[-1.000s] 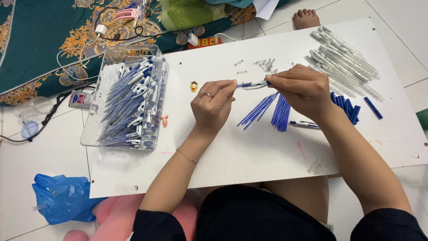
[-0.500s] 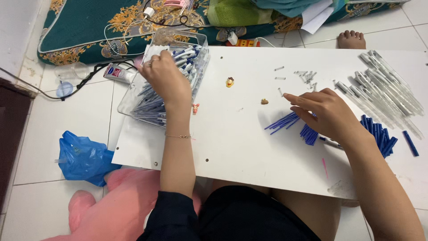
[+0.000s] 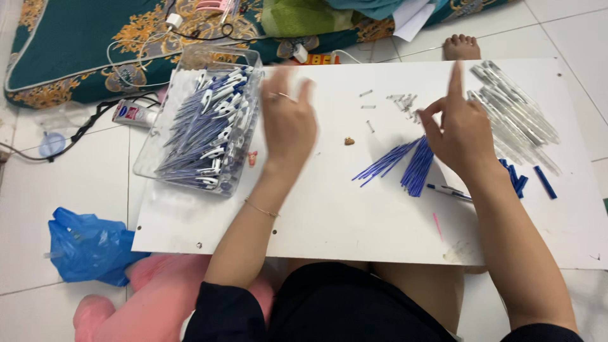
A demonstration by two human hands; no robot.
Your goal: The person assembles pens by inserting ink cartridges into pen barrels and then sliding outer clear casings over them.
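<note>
White tabletop (image 3: 329,215) laid flat across the lap of a person seated on the floor, so every pile sits within arm's reach. Left hand (image 3: 288,123) blurred, fingers spread and grasping nothing, hovering just right of the clear plastic tray (image 3: 166,136), which is heaped with finished blue-and-white pens (image 3: 209,126) lying roughly parallel, likely the collecting bin. Right hand (image 3: 462,130) rests over the fan of blue ink refills (image 3: 405,166), index finger raised, thumb and other fingers pinched near the small metal springs (image 3: 402,101); whether it grips anything I cannot tell. Clear pen barrels (image 3: 519,117) are stacked at the far right, blue caps (image 3: 516,180) beside the wrist, one part-built pen (image 3: 449,190) under it. Parts grouped by kind.
</note>
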